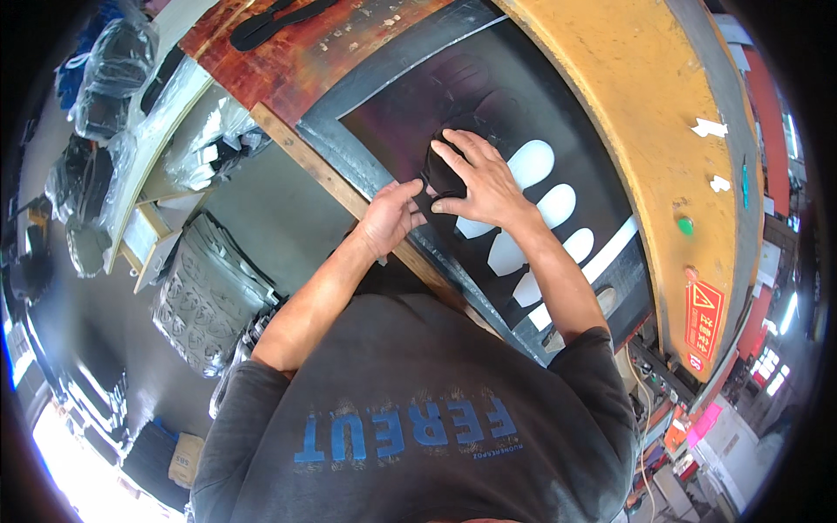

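Note:
My right hand [488, 185] spans a small black piece [445, 174], with its fingers on the far edge and its thumb on the near side. The piece looks like dark fabric or foam; its exact kind is partly hidden by the hand. My left hand [392, 218] is at the near edge of the black plate [384, 131], thumb and fingers apart and half curled. One of its fingertips is close to or touching the piece's left edge. White insole-shaped pieces [556, 205] lie in a row on the plate, right of and partly beneath my right forearm.
A yellow machine body [645, 96] curves along the plate's far side, bearing a green button [685, 227] and a red warning label [703, 318]. A wooden strip [314, 161] borders the near side. Black cut pieces [279, 22] lie on a reddish board; a stack of grey moulded sheets [205, 288] stands left.

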### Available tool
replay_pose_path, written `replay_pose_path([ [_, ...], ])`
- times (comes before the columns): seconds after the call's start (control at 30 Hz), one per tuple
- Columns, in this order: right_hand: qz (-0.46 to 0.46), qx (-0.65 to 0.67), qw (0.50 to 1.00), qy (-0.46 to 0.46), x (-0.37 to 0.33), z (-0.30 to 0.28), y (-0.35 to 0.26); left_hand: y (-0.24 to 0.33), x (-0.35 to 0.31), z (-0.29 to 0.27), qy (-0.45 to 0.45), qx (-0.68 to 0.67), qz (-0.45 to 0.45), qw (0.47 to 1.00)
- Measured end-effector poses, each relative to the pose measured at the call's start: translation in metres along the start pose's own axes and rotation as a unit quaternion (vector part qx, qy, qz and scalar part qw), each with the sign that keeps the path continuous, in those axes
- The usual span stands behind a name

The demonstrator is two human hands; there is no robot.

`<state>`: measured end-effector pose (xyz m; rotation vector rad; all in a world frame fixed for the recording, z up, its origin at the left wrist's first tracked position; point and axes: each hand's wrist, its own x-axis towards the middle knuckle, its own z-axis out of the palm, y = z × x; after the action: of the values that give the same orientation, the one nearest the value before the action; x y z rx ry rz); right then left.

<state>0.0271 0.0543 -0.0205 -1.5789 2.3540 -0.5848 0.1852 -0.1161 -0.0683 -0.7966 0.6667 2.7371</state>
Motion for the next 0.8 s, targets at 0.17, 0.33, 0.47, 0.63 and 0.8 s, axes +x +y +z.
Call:
replay_pose_path([
  [0.17,-0.01,-0.056,0.998,0.027,0.008,0.002,-0.002,0.01,0.002,-0.006,0.047,0.089,-0.04,0.994],
  [0.33,0.195,0.112,0.961,0.161,0.014,-0.033,0.004,0.015,0.0,-0.013,0.051,0.184,-0.102,0.976],
  [0.47,0.316,0.095,0.804,0.495,0.023,-0.128,0.018,0.02,0.003,-0.014,0.044,0.226,-0.15,0.962],
  [0.63,0.257,0.087,0.813,0.515,0.035,-0.175,0.0,0.032,-0.003,-0.012,0.03,0.216,-0.167,0.962],
  [0.8,0.075,0.057,0.966,0.24,0.082,-0.05,-0.02,0.068,0.01,-0.024,0.163,0.063,0.005,0.985],
])
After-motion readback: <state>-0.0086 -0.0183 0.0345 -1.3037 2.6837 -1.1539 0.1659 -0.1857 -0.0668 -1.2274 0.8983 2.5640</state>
